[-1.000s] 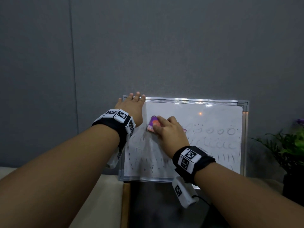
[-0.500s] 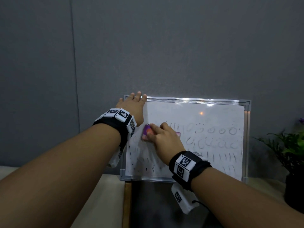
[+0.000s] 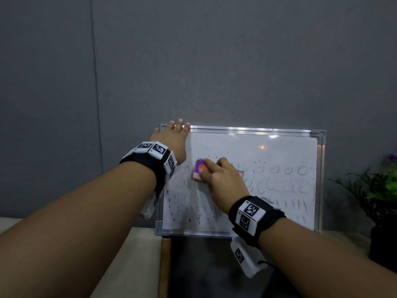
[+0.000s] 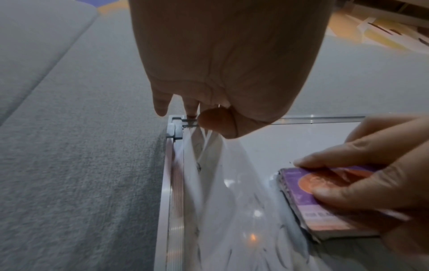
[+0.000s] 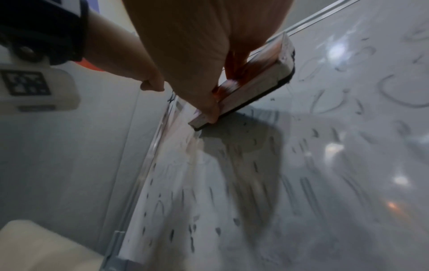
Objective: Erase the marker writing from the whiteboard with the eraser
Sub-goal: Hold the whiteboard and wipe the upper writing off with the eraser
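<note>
A white whiteboard (image 3: 247, 130) with a silver frame leans upright against the grey wall. Grey circles and curved strokes (image 3: 287, 171) remain on its right half, and faint short strokes (image 3: 189, 218) run along the lower left. My left hand (image 3: 174, 134) grips the board's top left corner, fingers over the top edge and thumb (image 4: 214, 120) on the front. My right hand (image 3: 223, 179) holds a purple and orange eraser (image 3: 198, 172) flat against the board, left of centre. The eraser's dark felt (image 5: 260, 91) lies on the surface.
A green potted plant (image 3: 378, 190) in a dark pot stands right of the board. The board rests on a ledge, with a beige surface (image 3: 133, 254) at the lower left and a dark surface (image 3: 204, 265) below it.
My right hand slid the eraser down and to the left across the board, then slightly back to the right. The left hand stayed on the top left corner.
</note>
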### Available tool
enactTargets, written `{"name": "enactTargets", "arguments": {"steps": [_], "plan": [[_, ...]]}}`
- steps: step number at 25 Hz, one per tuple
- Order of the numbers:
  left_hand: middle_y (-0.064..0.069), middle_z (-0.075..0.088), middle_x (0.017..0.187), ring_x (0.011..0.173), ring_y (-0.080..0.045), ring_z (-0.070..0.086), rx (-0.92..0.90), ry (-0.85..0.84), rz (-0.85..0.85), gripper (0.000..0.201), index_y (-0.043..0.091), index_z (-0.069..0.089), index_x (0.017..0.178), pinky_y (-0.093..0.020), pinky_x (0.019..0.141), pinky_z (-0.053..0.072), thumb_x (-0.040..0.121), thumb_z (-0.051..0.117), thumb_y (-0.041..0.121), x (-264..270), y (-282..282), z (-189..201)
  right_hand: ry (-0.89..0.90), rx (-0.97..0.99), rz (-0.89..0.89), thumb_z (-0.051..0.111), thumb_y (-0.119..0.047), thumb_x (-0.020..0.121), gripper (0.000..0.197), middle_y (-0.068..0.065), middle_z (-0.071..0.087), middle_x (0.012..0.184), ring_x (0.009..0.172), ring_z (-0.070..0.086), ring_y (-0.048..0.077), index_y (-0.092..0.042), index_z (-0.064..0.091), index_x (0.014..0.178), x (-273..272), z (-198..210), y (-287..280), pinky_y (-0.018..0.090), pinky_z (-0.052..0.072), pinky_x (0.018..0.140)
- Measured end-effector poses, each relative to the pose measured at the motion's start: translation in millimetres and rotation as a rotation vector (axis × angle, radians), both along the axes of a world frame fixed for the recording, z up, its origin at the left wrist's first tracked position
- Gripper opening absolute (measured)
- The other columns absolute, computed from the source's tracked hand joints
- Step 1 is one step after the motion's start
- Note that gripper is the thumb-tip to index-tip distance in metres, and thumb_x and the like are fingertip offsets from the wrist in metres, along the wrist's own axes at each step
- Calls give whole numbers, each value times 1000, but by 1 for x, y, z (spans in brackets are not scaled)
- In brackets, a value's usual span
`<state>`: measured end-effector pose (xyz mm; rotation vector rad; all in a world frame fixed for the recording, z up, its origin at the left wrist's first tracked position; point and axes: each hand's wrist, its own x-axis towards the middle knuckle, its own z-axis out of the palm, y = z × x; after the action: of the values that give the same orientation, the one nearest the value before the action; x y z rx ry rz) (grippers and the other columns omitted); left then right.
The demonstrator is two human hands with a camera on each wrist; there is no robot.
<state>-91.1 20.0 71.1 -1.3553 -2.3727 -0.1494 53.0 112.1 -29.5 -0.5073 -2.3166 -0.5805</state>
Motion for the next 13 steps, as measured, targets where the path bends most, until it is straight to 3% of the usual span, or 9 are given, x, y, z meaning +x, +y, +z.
{"name": "enactTargets", "arguments": {"steps": [8, 13], "plan": [[-1, -8, 161, 147, -23, -2, 5, -7, -3, 91, 22, -6, 152, -53, 116, 13, 82, 48, 5, 0, 1, 0, 90, -49, -55, 72, -18, 77, 28, 6, 56, 133, 94, 50, 27, -18, 69, 105, 8, 13, 11, 33, 47, 77], [-1, -9, 161, 147, -23, -2, -5, -8, -2, 90, 21, -7, 152, -53, 116, 13, 83, 47, 5, 1, 0, 1, -8, -65, -60, 64, -15, 83, 31, 3, 48, 141, 104, 45, 26, -19, 64, 114, 17, 1, 5, 37, 48, 83]]}}
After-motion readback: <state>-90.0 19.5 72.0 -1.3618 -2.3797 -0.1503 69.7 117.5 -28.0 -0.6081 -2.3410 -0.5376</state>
